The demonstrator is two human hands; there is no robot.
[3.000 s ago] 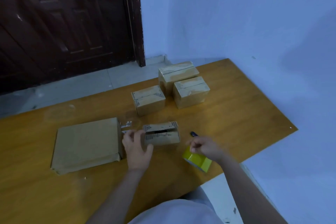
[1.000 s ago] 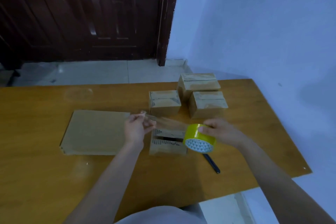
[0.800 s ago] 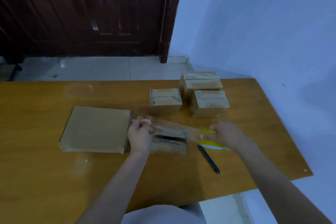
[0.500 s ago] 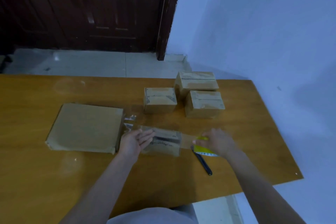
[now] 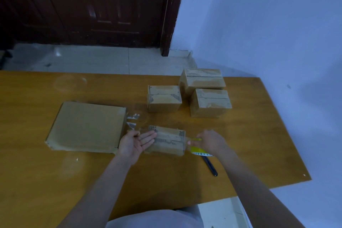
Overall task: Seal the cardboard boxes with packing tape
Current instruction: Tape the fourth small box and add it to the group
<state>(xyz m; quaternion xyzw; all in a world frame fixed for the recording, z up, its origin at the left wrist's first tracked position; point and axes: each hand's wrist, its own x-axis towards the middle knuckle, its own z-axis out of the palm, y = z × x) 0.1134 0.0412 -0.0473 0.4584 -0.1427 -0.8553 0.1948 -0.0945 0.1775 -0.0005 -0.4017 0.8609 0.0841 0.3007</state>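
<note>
Between both hands [image 5: 136, 144] [image 5: 211, 141] lies, seemingly taped, the box [image 5: 169, 141].

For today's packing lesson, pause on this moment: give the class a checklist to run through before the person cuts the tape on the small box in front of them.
1. Tape strip lies across the near box: ok.
2. Left hand presses flat fingers on the strip's left end: ok.
3. Right hand holds the yellow tape roll beside the box's right end: ok.
4. Strip smoothed with no bubbles: cannot tell.
5. Black pen-like tool lies on the table near the right hand: ok.
6. Strip cut from the roll: not ok.
</note>
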